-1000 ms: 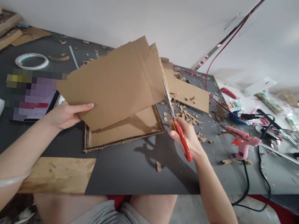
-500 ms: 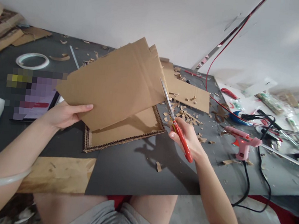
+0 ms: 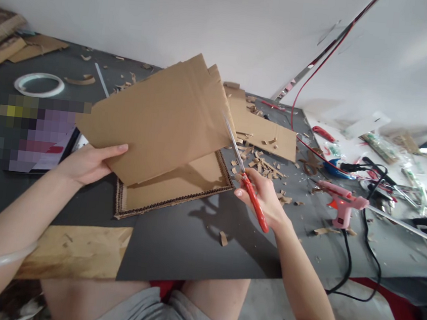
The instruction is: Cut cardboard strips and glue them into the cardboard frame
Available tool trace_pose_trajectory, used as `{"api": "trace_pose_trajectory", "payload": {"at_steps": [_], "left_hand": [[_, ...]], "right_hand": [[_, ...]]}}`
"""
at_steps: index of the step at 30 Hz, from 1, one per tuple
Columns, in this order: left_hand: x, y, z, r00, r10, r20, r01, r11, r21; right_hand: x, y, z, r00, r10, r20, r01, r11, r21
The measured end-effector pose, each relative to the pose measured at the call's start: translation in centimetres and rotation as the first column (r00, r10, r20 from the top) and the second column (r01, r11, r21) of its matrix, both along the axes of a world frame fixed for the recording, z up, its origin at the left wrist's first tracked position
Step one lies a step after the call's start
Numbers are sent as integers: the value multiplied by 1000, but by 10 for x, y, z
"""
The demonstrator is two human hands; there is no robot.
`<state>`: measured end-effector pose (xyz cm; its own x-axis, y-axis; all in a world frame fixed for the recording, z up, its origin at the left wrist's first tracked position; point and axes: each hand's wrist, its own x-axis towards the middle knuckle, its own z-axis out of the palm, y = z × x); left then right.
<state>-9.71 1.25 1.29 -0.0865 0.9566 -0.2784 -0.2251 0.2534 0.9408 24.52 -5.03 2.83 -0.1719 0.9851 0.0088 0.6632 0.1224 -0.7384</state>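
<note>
My left hand (image 3: 97,162) grips the lower left edge of a flat brown cardboard sheet (image 3: 157,118), thumb on top and the other fingers hidden beneath. The sheet is held tilted above a shallow cardboard tray (image 3: 172,204) with a corrugated rim, which lies on the dark table. In my right hand (image 3: 261,193) is a pair of red-handled scissors (image 3: 254,205). Their blades point up and away, with the tip at the sheet's right edge; whether the blades grip the card cannot be made out.
Cardboard scraps (image 3: 264,165) litter the table right of the tray, near another cardboard piece (image 3: 273,135). A pink glue gun (image 3: 342,201) with a black cable stands at the right. On the left are a white tape roll (image 3: 39,84) and a partly blurred tablet (image 3: 43,147).
The whole view has shifted slightly, so things appear a little further left. Both hands keep their holds, and the sheet and scissors stay in nearly the same position relative to each other.
</note>
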Motion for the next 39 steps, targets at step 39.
{"api": "trace_pose_trajectory", "payload": {"at_steps": [39], "left_hand": [[7,-1,0,987,100,123,-107,993,58]], "right_hand": [[-1,-3,2,997,78,-19,-78,997,18]]}}
